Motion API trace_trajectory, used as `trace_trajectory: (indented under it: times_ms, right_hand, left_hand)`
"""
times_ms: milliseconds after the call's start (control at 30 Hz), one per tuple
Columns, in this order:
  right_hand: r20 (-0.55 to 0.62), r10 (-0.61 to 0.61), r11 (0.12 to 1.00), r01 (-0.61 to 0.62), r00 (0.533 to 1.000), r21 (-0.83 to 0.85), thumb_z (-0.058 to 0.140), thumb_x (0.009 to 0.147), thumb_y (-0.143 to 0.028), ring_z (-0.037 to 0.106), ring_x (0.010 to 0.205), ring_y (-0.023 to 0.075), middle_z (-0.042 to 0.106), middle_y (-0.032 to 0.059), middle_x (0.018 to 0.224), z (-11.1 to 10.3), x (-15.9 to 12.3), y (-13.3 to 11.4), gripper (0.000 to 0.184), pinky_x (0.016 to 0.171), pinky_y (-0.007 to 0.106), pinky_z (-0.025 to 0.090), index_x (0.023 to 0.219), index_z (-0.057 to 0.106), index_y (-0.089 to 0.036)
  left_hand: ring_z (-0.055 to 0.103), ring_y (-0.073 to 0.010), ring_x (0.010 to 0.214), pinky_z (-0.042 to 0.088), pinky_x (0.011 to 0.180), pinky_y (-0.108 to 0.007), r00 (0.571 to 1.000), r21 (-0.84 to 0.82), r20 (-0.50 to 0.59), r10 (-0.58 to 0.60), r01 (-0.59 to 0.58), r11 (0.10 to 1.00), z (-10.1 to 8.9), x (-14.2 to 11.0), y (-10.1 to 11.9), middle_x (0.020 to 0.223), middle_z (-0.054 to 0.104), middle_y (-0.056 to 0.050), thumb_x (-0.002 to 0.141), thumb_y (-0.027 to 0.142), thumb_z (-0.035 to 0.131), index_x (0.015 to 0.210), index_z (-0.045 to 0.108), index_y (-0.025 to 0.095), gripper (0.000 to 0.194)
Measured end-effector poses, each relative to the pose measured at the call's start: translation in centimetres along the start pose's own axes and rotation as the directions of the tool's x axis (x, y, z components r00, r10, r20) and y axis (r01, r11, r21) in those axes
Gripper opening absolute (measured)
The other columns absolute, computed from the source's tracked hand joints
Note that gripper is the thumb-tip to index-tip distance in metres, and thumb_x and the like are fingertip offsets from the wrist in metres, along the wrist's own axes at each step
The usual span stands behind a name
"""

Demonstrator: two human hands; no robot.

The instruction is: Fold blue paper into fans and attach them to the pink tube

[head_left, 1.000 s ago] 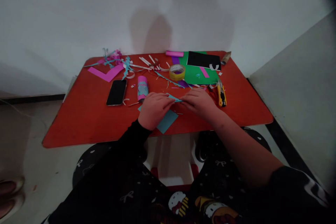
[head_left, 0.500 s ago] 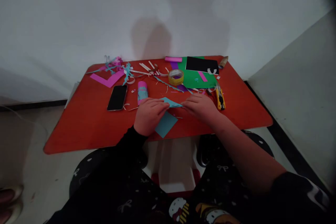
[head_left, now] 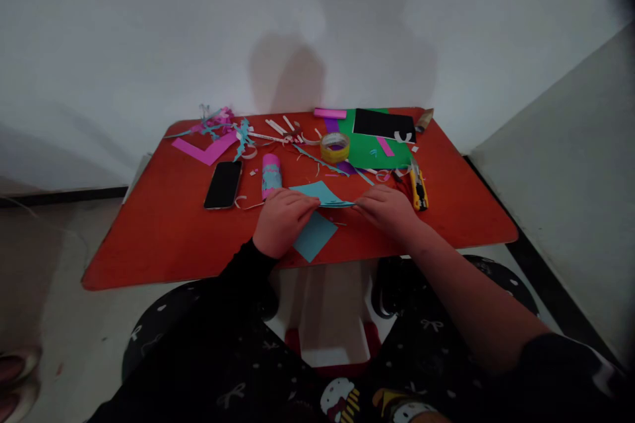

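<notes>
Although the left hand [head_left: 282, 221] and right hand [head_left: 387, 211] sit apart, each pinches one end of a folded blue paper [head_left: 322, 193] held just above the red worktop [head_left: 149, 238], with a blue paper square [head_left: 313, 236] lying beneath it. A pink tube [head_left: 271, 175] lies just beyond the left hand, and a yellow utility knife [head_left: 419, 190] lies near the right hand

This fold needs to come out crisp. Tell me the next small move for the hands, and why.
Probably slide the right hand along the fold of the blue paper, pressing it flat: the left hand seems to pin that paper against the red table, and the folded edge between the hands looks slightly raised.
</notes>
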State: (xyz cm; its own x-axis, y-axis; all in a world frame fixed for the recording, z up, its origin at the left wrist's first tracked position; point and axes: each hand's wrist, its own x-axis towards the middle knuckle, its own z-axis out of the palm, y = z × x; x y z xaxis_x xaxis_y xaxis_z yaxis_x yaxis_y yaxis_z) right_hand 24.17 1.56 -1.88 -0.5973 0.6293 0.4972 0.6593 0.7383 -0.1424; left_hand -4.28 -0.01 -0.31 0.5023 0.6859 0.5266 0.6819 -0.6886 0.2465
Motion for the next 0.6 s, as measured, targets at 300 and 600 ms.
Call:
trace_trajectory:
  times_ms: [300, 600]
  right_hand:
    - [0.308, 0.586, 0.508, -0.636, 0.750, 0.581, 0.047, 0.096, -0.056, 0.070, 0.092, 0.0285, 0.076, 0.0160, 0.111, -0.5, 0.3, 1.1, 0.052, 0.076, 0.042, 0.056, 0.123, 0.070, -0.017]
    - [0.669, 0.473, -0.305, -0.606, 0.572, 0.734, 0.055, 0.084, -0.070, 0.062, 0.053, 0.0177, 0.074, 0.0094, 0.074, -1.4, 1.5, -0.4, 0.052, 0.045, 0.027, 0.041, 0.085, 0.067, -0.019]
  left_hand:
    - [0.072, -0.0203, 0.093, 0.053, 0.091, -0.040, 0.994, 0.023, -0.102, 0.035, -0.033, 0.999, -0.3, 0.0, -0.3, 0.114, 0.080, -0.002, 0.097, 0.024, 0.061, 0.110, 0.079, 0.029, 0.022]
    - [0.069, -0.0225, 0.098, 0.048, 0.092, -0.043, 0.987, 0.065, -0.141, 0.075, -0.067, 0.996, -0.7, 0.8, 0.2, 0.113, 0.080, 0.000, 0.096, 0.024, 0.063, 0.112, 0.077, 0.035, 0.024]
